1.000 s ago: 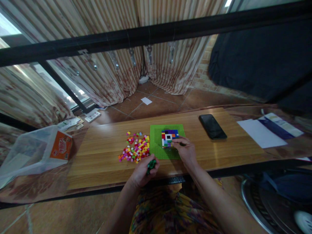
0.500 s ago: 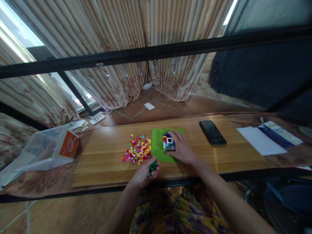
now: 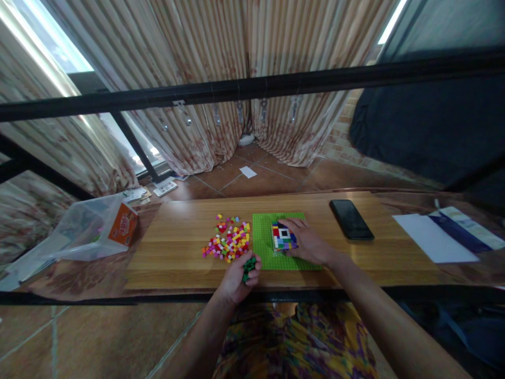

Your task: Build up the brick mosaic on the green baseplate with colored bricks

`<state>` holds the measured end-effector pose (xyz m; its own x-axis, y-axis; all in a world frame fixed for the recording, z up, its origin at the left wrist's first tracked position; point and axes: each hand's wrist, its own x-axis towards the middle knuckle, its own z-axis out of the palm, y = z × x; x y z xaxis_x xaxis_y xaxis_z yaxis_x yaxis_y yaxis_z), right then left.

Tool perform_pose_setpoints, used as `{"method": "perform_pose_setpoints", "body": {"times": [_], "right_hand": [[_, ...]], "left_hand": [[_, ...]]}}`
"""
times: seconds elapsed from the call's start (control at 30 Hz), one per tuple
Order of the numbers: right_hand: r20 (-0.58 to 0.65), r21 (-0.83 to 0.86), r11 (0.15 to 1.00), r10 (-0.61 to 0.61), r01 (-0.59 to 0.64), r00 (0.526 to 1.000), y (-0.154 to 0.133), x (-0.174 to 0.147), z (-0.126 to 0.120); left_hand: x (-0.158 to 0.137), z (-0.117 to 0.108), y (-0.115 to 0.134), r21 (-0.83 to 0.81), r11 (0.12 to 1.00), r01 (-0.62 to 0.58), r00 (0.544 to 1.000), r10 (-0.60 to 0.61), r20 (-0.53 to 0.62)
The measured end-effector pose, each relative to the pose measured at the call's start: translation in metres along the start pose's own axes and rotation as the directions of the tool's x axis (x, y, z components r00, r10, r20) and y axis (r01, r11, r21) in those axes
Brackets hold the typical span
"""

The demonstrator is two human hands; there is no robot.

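Toy-brick model (image 3: pixel 281 239) over green studded baseplate (image 3: pixel 262 258)
Our right grip (image 3: pixel 310 242) clasps it between thumb and fingers; our left grip (image 3: pixel 238 277) curls around dark green bricks (image 3: pixel 249 269).

Loose bricks (image 3: pixel 232 239) lie left of the baseplate (image 3: pixel 261 252), the phone (image 3: pixel 351 219) right.

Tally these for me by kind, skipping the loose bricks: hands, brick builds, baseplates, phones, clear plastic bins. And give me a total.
Hands: 2 (left hand, right hand)
Brick build: 1
Green baseplate: 1
Phone: 1
Clear plastic bin: 1
Total: 6
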<state>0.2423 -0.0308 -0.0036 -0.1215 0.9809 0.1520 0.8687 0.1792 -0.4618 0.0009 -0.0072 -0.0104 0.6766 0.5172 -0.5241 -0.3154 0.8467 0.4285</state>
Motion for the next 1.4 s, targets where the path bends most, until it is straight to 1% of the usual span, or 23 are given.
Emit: {"method": "perform_pose_setpoints", "body": {"times": [0.13, 0.2, 0.27, 0.3, 0.37, 0.4, 0.47, 0.5, 0.6, 0.67, 0.73, 0.8, 0.93, 1.07, 1.17, 1.23, 1.3, 1.33, 1.4], "right_hand": [[-0.014, -0.042, 0.999, 0.014, -0.015, 1.0, -0.009, -0.006, 0.001], [-0.062, -0.072, 0.997, 0.025, -0.03, 0.998, -0.02, -0.009, -0.002], [-0.147, -0.046, 0.998, 0.024, -0.031, 0.989, -0.037, -0.015, -0.005], [-0.19, 0.0, 1.0, 0.02, -0.02, 0.982, -0.047, -0.019, -0.006], [-0.314, 0.137, 0.991, 0.049, -0.006, 0.948, -0.071, -0.028, -0.006], [-0.345, 0.198, 0.98, 0.069, 0.001, 0.936, -0.083, -0.033, -0.004], [-0.363, 0.27, 0.963, 0.086, 0.016, 0.928, -0.103, -0.043, -0.001], [-0.347, 0.308, 0.951, 0.105, 0.007, 0.932, -0.111, -0.047, 0.002], [-0.309, 0.409, 0.911, 0.181, -0.041, 0.934, -0.125, -0.056, 0.009], [-0.288, 0.453, 0.889, 0.21, -0.061, 0.934, -0.129, -0.059, 0.015], [-0.267, 0.466, 0.882, 0.211, -0.066, 0.94, -0.132, -0.062, 0.021], [-0.256, 0.453, 0.889, 0.2, -0.066, 0.946, -0.134, -0.065, 0.027], [-0.256, 0.389, 0.918, 0.187, -0.076, 0.948, -0.135, -0.065, 0.036], [-0.22, 0.326, 0.94, 0.179, -0.1, 0.959, -0.135, -0.063, 0.034], [-0.201, 0.339, 0.932, 0.205, -0.129, 0.958, -0.136, -0.064, 0.028], [-0.196, 0.396, 0.904, 0.253, -0.159, 0.948, -0.134, -0.066, 0.023], [-0.191, 0.468, 0.86, 0.325, -0.205, 0.926, -0.127, -0.069, 0.017], [-0.196, 0.495, 0.836, 0.371, -0.236, 0.908, -0.122, -0.071, 0.014], [-0.226, 0.527, 0.795, 0.471, -0.3, 0.852, -0.108, -0.072, 0.009]], "left_hand": [[-0.009, 0.006, -0.006, -0.19, 0.981, 0.031, 1.0, -0.029, 0.011], [-0.013, 0.012, -0.009, -0.255, 0.967, 0.032, 0.999, -0.034, -0.003], [-0.016, 0.018, -0.01, -0.314, 0.949, 0.029, 0.999, -0.042, -0.033], [-0.017, 0.021, -0.01, -0.346, 0.938, 0.024, 0.998, -0.045, -0.053], [-0.017, 0.026, -0.011, -0.4, 0.916, -0.011, 0.994, -0.033, -0.104], [-0.016, 0.028, -0.011, -0.417, 0.908, -0.042, 0.991, -0.016, -0.136], [-0.015, 0.031, -0.013, -0.426, 0.897, -0.116, 0.979, 0.032, -0.199], [-0.014, 0.032, -0.014, -0.423, 0.894, -0.148, 0.974, 0.056, -0.222], [-0.012, 0.034, -0.018, -0.411, 0.891, -0.192, 0.968, 0.104, -0.227], [-0.012, 0.036, -0.021, -0.4, 0.898, -0.183, 0.974, 0.112, -0.194], [-0.013, 0.038, -0.022, -0.383, 0.908, -0.169, 0.98, 0.114, -0.162], [-0.014, 0.04, -0.023, -0.368, 0.915, -0.164, 0.982, 0.118, -0.144], [-0.014, 0.043, -0.025, -0.341, 0.92, -0.191, 0.979, 0.151, -0.139], [-0.013, 0.045, -0.025, -0.319, 0.927, -0.196, 0.978, 0.16, -0.133], [-0.011, 0.045, -0.027, -0.345, 0.923, -0.171, 0.983, 0.135, -0.126], [-0.01, 0.043, -0.03, -0.363, 0.921, -0.142, 0.987, 0.104, -0.122], [-0.01, 0.041, -0.037, -0.374, 0.919, -0.121, 0.988, 0.073, -0.138], [-0.011, 0.04, -0.042, -0.38, 0.919, -0.106, 0.988, 0.054, -0.147], [-0.014, 0.038, -0.053, -0.39, 0.919, -0.056, 0.99, 0.0, -0.141]]}}
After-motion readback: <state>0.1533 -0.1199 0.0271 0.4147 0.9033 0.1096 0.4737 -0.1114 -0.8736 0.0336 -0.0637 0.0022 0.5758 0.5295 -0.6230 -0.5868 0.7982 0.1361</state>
